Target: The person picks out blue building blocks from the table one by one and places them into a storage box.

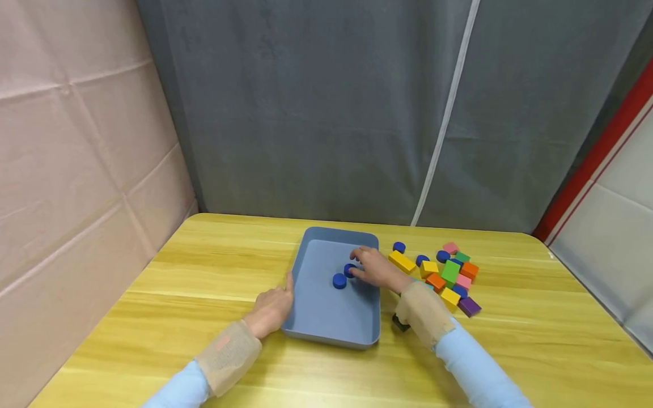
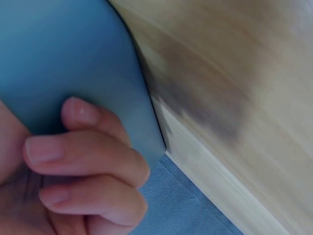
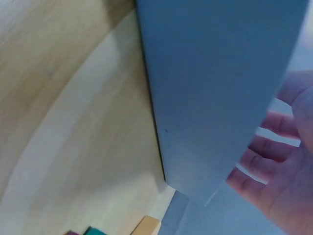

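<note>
On the table (image 1: 178,317), head view: a blue-grey tray (image 1: 331,323) lies before me, its long side running away from me.
Near disc (image 1: 339,281): blue, flat on the tray floor, apart from the walls.
Far disc (image 1: 349,271): also blue, in the tray, just beyond the near one and to its right, partly covered by my thumb.
Right hand (image 1: 374,266): reaches over the tray's right wall; my thumb is at the far disc, my forefinger apart from the thumb.
Left hand (image 1: 270,309): rests against the tray's left wall, one finger pointing along it.
Blocks (image 1: 451,272): a loose heap right of the tray, yellow, orange, green, pink and purple, more blue discs among them.
Black block (image 1: 400,324): near the tray's right wall, partly hidden by my wrist band (image 1: 423,309).
Cloth (image 1: 316,113): grey, hanging behind the table.
Left wrist view, fingers (image 2: 93,154): bent, beside the tray's wall; whether they clamp it I cannot tell.
Right wrist view, fingers (image 3: 269,161): spread apart, partly behind the tray's wall.
Bottom edge there: a teal block (image 3: 93,231) and a tan block (image 3: 145,226), both cut off.
</note>
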